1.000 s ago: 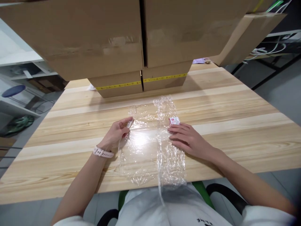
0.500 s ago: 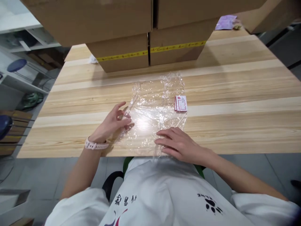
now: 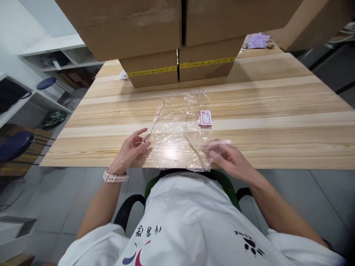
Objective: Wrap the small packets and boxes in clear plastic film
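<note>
Head view: I see my left hand (image 3: 130,149) pinching the left edge of the clear film (image 3: 177,136); my right hand (image 3: 226,157), blurred, grips its near right corner. The small box (image 3: 205,118) lies unwrapped beyond my right hand; wrapping remains.

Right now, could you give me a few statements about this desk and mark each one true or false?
1. The small box lies on the plastic wrap. True.
2. The right hand holds the small box. False: the box lies apart from it, farther up the table.
3. The left hand touches the wrap's left edge. True.
4. The cartons stand at the near edge of the table. False: they stand at the far side, beyond the wrap.
5. A watch is on the left wrist. True.
</note>
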Demonstrator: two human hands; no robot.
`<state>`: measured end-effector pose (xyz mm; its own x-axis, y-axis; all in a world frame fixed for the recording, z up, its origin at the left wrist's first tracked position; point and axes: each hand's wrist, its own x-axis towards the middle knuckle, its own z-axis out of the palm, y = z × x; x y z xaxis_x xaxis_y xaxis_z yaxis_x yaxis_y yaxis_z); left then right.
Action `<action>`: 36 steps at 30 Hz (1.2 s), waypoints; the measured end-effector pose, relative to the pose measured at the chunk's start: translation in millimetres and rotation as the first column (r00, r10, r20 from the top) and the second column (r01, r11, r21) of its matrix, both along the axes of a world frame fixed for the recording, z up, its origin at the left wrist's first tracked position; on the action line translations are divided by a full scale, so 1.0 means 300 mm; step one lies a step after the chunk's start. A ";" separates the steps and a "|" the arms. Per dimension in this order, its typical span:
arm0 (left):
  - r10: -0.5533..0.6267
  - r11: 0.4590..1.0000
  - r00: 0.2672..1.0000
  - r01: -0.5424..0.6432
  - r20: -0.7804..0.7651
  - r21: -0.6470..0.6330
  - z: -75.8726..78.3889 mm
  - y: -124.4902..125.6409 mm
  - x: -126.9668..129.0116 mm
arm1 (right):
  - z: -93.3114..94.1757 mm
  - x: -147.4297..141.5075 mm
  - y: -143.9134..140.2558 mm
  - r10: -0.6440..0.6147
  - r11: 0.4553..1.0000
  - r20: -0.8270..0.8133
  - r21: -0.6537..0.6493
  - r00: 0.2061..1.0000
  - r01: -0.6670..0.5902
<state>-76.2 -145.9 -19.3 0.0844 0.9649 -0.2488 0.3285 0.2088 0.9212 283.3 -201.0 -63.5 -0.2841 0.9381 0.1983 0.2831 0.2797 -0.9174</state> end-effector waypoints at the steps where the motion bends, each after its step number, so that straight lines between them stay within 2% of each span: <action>1: 0.005 1.000 0.999 -0.004 -0.032 0.019 0.002 -0.012 0.008 | -0.002 -0.007 -0.014 -0.043 0.999 -0.016 -0.010 0.999 0.043; 3: 0.027 0.997 0.996 -0.021 -0.086 0.068 -0.003 -0.030 0.026 | 0.010 -0.038 -0.037 -0.136 0.991 -0.056 -0.022 0.989 0.135; 5: 0.065 0.990 0.988 -0.047 -0.140 0.132 -0.018 -0.034 0.044 | 0.046 -0.095 -0.049 -0.197 0.980 -0.017 0.014 0.980 0.197; 7: 0.107 0.975 0.970 -0.060 -0.217 0.214 -0.044 -0.024 0.061 | 0.092 -0.176 -0.050 -0.208 0.975 0.162 0.115 0.965 0.191; 9: 0.158 0.948 0.939 -0.058 -0.304 0.312 -0.073 -0.006 0.071 | 0.122 -0.267 -0.043 -0.204 0.970 0.417 0.206 0.886 0.126; 11: 0.218 0.917 0.903 -0.060 -0.370 0.394 -0.099 0.006 0.074 | 0.122 -0.342 -0.033 -0.201 0.971 0.608 0.224 0.768 0.077; 13: 0.268 0.894 0.862 -0.057 -0.430 0.444 -0.114 0.005 0.072 | 0.097 -0.380 -0.018 -0.207 0.973 0.691 0.218 0.693 0.073; 15: 0.303 0.881 0.813 -0.039 -0.498 0.472 -0.119 -0.008 0.069 | 0.062 -0.379 0.000 -0.214 0.975 0.620 0.182 0.755 0.128; 18: 0.331 0.874 0.750 -0.014 -0.573 0.486 -0.121 -0.032 0.064 | 0.026 -0.327 0.029 -0.213 0.977 0.358 0.072 0.909 0.201; 21: 0.336 0.872 0.742 -0.011 -0.581 0.490 -0.121 -0.047 0.051 | 0.023 -0.248 0.060 -0.239 0.970 0.193 -0.002 0.952 0.244; 25: 0.307 0.873 0.768 0.009 -0.562 0.488 -0.120 -0.048 0.015 | 0.055 -0.113 0.106 -0.379 0.921 0.036 -0.085 0.925 0.380; 29: 0.279 0.884 0.759 0.035 -0.588 0.466 -0.115 -0.043 -0.037 | 0.067 0.084 0.120 -0.563 0.825 -0.120 -0.148 0.818 0.546; 31: 0.232 0.908 0.728 0.076 -0.645 0.412 -0.103 -0.043 -0.069 | 0.056 0.198 0.104 -0.592 0.804 -0.068 -0.118 0.803 0.582; 33: 0.140 0.930 0.690 0.155 -0.710 0.334 -0.070 -0.046 -0.099 | 0.053 0.297 0.078 -0.512 0.847 0.130 -0.086 0.849 0.524; 35: 0.098 0.904 0.645 0.261 -0.758 0.339 -0.010 -0.044 -0.110 | 0.077 0.355 0.057 -0.432 0.887 0.335 -0.008 0.837 0.461; 36: 0.112 0.866 0.626 0.320 -0.772 0.385 0.030 -0.037 -0.101 | 0.101 0.361 0.054 -0.431 0.891 0.406 0.054 0.806 0.450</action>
